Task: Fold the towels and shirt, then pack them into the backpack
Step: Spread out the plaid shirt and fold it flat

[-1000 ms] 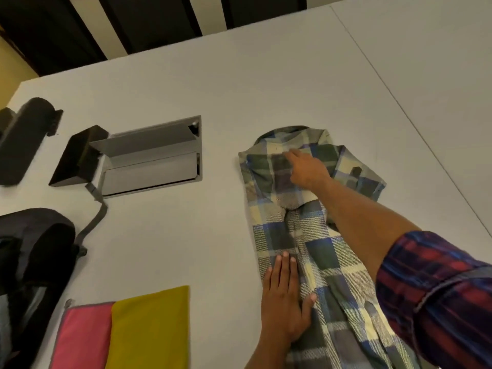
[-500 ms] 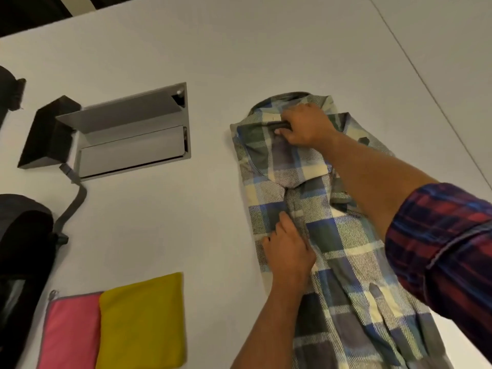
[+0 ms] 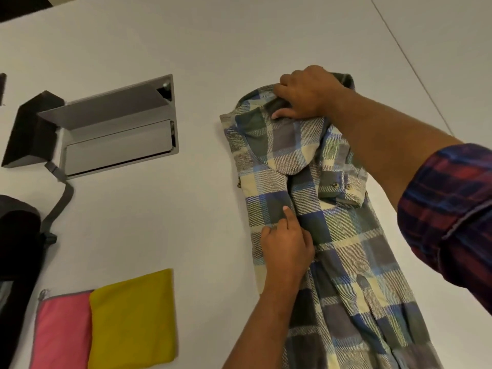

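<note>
One plaid shirt (image 3: 327, 235) lay lengthwise on the smooth white table (image 3: 186, 35), collar toward 12 o'clock and hem running off the frame at 5 o'clock. Its cloth looked soft and brushed, woven in a diagonal twill with blocks of blue, grey-green and cream, and it was folded into a long narrow strip with one buttoned cuff lying across it at the 3 o'clock side.

The right hand (image 3: 308, 93) was at the collar end, fingers curled and thumb tucked under, pinching the collar fabric. The left hand (image 3: 286, 246) rested on the middle of the shirt at its 9 o'clock edge, the index finger stretched out toward 12 o'clock along the placket and the other fingers curled, seemingly onto the cloth; whether they gripped a fold could not be told. A rolled red-and-navy checked sleeve (image 3: 450, 206) covered the right upper forearm.

Two flat folded towels sat at 7 o'clock: a pink towel (image 3: 62, 331) with a grey trim and a mustard-yellow towel (image 3: 133, 318) overlapping its right side. One black backpack (image 3: 16, 249), matte, lay at 9 o'clock, with a grey webbing strap (image 3: 60, 198). At 10 o'clock a rectangular grey metal hatch (image 3: 117, 129) was set in the table, its flap raised, with a black wedge-shaped block (image 3: 29, 129) beside it.
</note>
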`<state>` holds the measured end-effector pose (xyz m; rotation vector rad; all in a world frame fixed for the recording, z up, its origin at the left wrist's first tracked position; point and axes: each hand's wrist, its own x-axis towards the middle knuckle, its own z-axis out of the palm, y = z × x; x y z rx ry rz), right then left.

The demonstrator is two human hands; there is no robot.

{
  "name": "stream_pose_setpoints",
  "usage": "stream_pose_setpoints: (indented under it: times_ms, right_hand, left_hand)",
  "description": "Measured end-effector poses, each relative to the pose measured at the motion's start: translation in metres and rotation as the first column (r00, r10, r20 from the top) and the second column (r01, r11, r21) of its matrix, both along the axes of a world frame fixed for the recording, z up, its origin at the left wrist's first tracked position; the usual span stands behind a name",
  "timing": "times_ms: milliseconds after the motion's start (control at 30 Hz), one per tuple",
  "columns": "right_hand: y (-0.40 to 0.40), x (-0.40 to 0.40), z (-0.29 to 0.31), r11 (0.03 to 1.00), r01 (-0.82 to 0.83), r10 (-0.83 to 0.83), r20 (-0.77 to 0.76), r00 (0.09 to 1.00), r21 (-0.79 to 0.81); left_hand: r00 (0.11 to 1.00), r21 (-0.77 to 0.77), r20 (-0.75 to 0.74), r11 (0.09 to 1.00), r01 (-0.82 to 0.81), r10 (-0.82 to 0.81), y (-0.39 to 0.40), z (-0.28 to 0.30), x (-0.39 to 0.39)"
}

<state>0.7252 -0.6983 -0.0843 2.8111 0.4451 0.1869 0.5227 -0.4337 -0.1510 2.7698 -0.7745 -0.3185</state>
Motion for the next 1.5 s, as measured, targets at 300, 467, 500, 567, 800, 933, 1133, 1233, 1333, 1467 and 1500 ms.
stream_pose_setpoints:
  times_ms: [300,467,500,567,800,933,1133,1233,1333,1467,1500]
  right_hand:
    - [0.023,-0.030,-0.053,0.964,0.258,-0.250,-0.120,0.961,0.058]
    - [0.071,-0.035,-0.069,0.946,-0.028,0.064,-0.101,0.993,0.322]
    - [0.077,-0.036,-0.074,0.945,-0.032,0.088,-0.159,0.983,0.327]
    - [0.081,-0.037,-0.084,0.963,0.003,0.081,-0.300,0.951,0.270]
    - [0.086,-0.023,-0.089,0.907,0.175,-0.034,-0.348,0.937,0.382]
    - [0.095,-0.002,-0.082,0.758,0.292,-0.224,-0.188,0.956,0.582]
    - [0.111,0.036,-0.068,0.572,0.480,-0.343,-0.337,0.877,0.665]
    - [0.112,0.048,-0.065,0.638,0.431,-0.294,-0.315,0.902,0.638]
    - [0.106,0.060,-0.070,0.693,0.354,-0.315,-0.179,0.932,0.627]
    - [0.095,0.062,-0.089,0.745,0.365,-0.295,-0.215,0.931,0.558]
    - [0.094,0.061,-0.097,0.741,0.364,-0.287,-0.225,0.931,0.565]
  left_hand:
    - [0.998,-0.206,0.045,0.977,0.051,-0.043,0.006,-0.003,0.025]
    - [0.998,-0.062,0.010,0.996,0.064,-0.063,0.013,-0.018,0.069]
    - [0.999,-0.006,-0.015,0.999,0.052,-0.052,0.018,-0.027,0.076]
    - [0.999,0.052,-0.047,0.998,0.025,-0.022,0.029,-0.043,0.082]
    - [0.998,-0.026,0.017,0.998,-0.065,0.065,0.028,-0.054,0.071]
    - [0.996,-0.084,0.063,0.994,-0.065,0.070,0.028,-0.057,0.069]
    - [0.995,-0.138,0.063,0.988,-0.067,0.076,0.029,-0.057,0.069]
    - [0.995,-0.142,0.057,0.987,-0.074,0.083,0.028,-0.057,0.068]
    - [0.995,-0.140,0.066,0.988,-0.071,0.081,0.028,-0.057,0.069]
    - [0.994,-0.115,0.074,0.991,-0.067,0.076,0.028,-0.057,0.070]
    - [0.994,-0.104,0.074,0.992,-0.070,0.078,0.028,-0.058,0.070]
